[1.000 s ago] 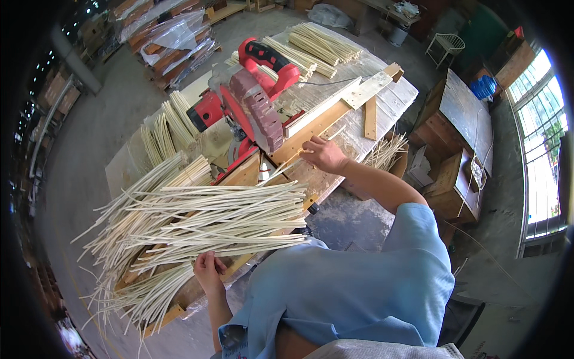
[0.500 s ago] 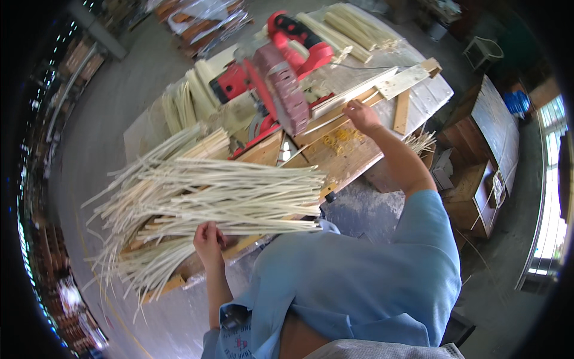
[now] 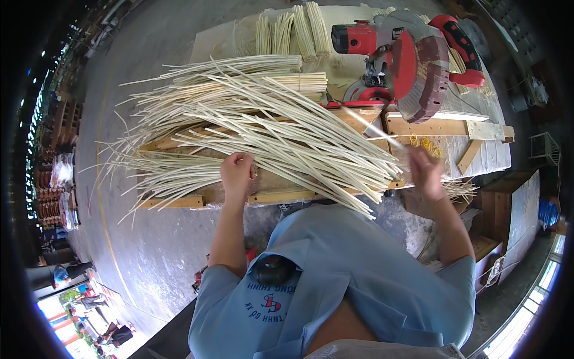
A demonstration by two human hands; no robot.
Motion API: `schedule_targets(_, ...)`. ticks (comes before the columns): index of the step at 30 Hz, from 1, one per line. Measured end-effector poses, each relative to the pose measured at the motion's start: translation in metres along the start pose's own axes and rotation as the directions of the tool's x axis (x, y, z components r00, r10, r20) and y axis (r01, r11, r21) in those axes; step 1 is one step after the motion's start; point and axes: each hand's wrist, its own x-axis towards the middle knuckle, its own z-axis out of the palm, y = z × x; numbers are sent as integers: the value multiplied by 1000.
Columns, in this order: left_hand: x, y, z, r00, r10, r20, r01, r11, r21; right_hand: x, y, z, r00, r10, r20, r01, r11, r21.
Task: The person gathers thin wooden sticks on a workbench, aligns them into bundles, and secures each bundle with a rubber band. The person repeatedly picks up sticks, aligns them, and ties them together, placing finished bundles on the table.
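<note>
Head view: loose heap of long, thin, pale cream wooden strips (image 3: 311,139) lies fanned across the near side of a long, pale-topped worktable (image 3: 236,36), right ends angled down toward the person's blue shirt (image 3: 359,263). Left hand (image 3: 238,172) at the heap's lower edge, fingers curled in; can't tell if it grips any strip. Right hand (image 3: 427,172) motion-blurred, right of the heap's ends, fingers closed on one single pale strip (image 3: 375,128), which sticks out up-left toward the saw. Hands well apart. Red-and-black miter saw with a maroon blade guard (image 3: 430,78) stands on the table beyond the right hand, head over a brown wooden fence board (image 3: 430,126) that runs off to the right. Small pile of yellow rings (image 3: 426,143) just beside the right hand, on the table. More pale strips spread left, under and beside the heap, left ends overhanging the table. Upright-looking row of pale stick bundles (image 3: 304,33) at the far edge, left of saw. Short pale offcuts (image 3: 459,189) low, right of the right hand.
</note>
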Motion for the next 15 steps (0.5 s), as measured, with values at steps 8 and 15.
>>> schedule_targets(8, 0, 7, 0, 999, -2, -46, 5, 997, 72, -24, -90, 154, 906, -181, 383, 173, 983, 56)
schedule_targets(15, -4, 7, -2, 981, -123, 152, 125, 992, -9, -7, -101, 185, 841, 7, 540, 112, 976, -187)
